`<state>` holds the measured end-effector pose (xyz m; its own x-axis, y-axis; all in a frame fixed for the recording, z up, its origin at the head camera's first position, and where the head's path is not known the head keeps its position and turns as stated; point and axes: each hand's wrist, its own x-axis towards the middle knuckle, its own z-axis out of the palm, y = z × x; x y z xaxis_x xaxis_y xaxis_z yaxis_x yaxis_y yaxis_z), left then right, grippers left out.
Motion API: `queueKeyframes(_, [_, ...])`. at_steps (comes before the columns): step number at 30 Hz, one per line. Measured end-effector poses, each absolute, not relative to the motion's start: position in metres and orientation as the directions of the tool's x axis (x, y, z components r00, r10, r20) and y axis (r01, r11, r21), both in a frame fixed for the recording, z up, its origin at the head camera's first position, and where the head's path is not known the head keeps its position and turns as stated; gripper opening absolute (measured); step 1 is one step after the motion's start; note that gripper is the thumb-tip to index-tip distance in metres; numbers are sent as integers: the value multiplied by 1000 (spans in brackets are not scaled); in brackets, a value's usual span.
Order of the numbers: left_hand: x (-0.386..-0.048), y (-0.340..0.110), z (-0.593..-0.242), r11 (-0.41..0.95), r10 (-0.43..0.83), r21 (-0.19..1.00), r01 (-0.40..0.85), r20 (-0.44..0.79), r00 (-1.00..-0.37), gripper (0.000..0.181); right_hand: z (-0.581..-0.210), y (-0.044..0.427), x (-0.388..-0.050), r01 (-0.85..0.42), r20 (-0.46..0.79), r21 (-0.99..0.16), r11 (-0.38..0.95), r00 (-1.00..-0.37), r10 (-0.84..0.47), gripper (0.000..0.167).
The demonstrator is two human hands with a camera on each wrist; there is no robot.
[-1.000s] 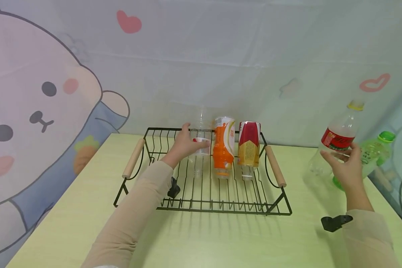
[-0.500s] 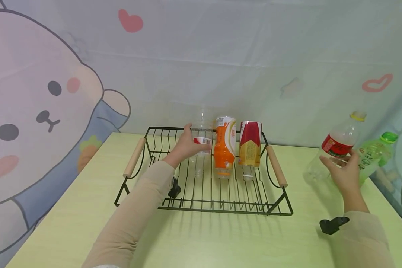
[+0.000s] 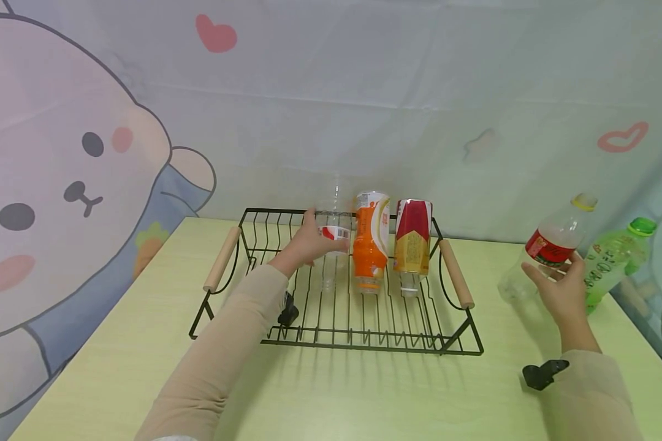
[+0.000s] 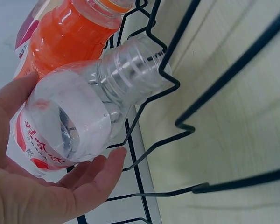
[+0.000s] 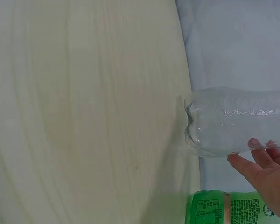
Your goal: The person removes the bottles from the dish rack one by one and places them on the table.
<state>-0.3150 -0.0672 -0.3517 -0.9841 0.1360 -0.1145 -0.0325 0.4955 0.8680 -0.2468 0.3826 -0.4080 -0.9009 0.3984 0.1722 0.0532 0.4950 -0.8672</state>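
Right hand (image 3: 566, 295) grasps a clear, red-labelled plastic bottle (image 3: 549, 247) below its label; left hand (image 3: 303, 244) holds an inverted, clear, red-and-white-labelled bottle (image 3: 334, 231); red characters (image 4: 43, 145) illegible.

The red-labelled bottle (image 3: 550, 247) and red-and-white-labelled bottle (image 3: 333, 232) are clear, the rack (image 3: 364, 348) black with tan handles (image 3: 456, 274).

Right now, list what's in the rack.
A clear bottle, an orange bottle and a red bottle. In the head view, the left sleeve hides part of the rack.
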Motion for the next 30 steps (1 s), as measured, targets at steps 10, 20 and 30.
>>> queueKeyframes(10, [-317,-66,-354,468,135,879,-91,-173,-976,114,-413,384,-248,76,158,-867,493,-896,416,92])
queueKeyframes(20, [-317,-65,-353,457,128,883,-109,-187,-974,113,-413,380,-250,89,159,-863,498,-886,435,91])
queueKeyframes(30, [-317,-70,-348,442,131,893,-86,-159,-979,109,-414,378,-250,99,155,-864,494,-881,448,91])
